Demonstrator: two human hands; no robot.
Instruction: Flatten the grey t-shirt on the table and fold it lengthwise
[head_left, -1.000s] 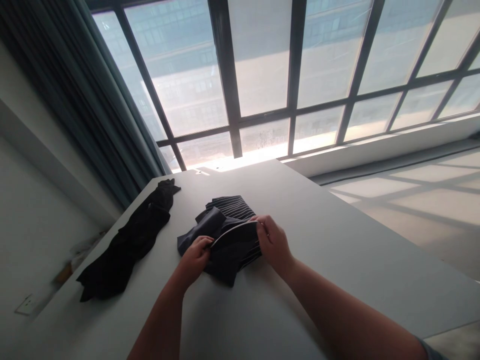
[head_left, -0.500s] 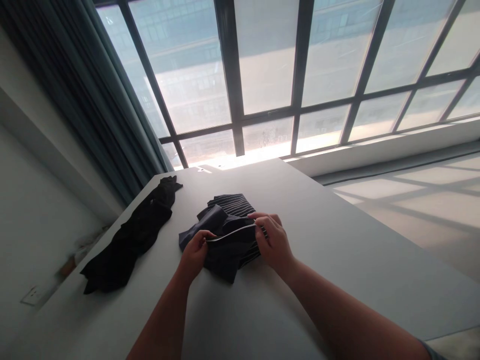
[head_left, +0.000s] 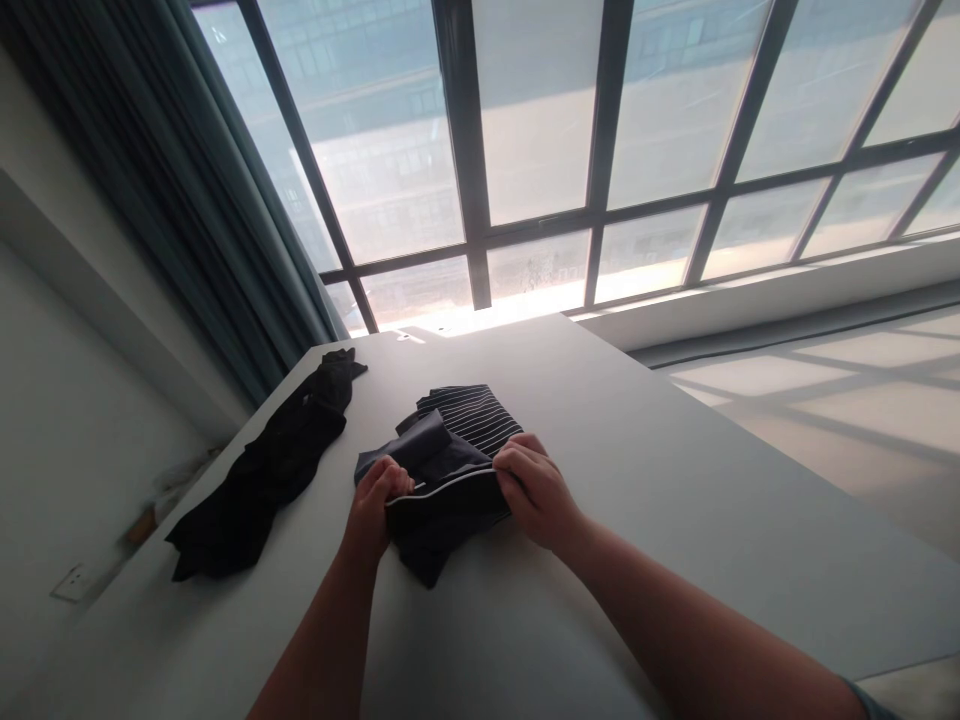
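1. My left hand (head_left: 379,495) is closed in a pinch on the near edge of the garment (head_left: 469,415), knuckles up, at the left end of its white trim (head_left: 442,488).
2. My right hand (head_left: 532,485) is closed on the same edge at the trim's right end, so the trim runs nearly straight between my two hands.
3. The garment lies mid-table (head_left: 675,520), just ahead of me. Its far part shows thin white stripes. The near part is plain dark and doubled over on itself.
4. As I judge it, the folding is partway. The piece is gathered into a compact bundle, but a dark flap sticks out at its left and a corner hangs toward me, so it is not yet squared or flat.
5. A black cloth (head_left: 262,480) lies well to the left, near the table's edge. It is crumpled and stretched long, with no fold in it.
6. A curtain (head_left: 150,180) hangs beyond it.
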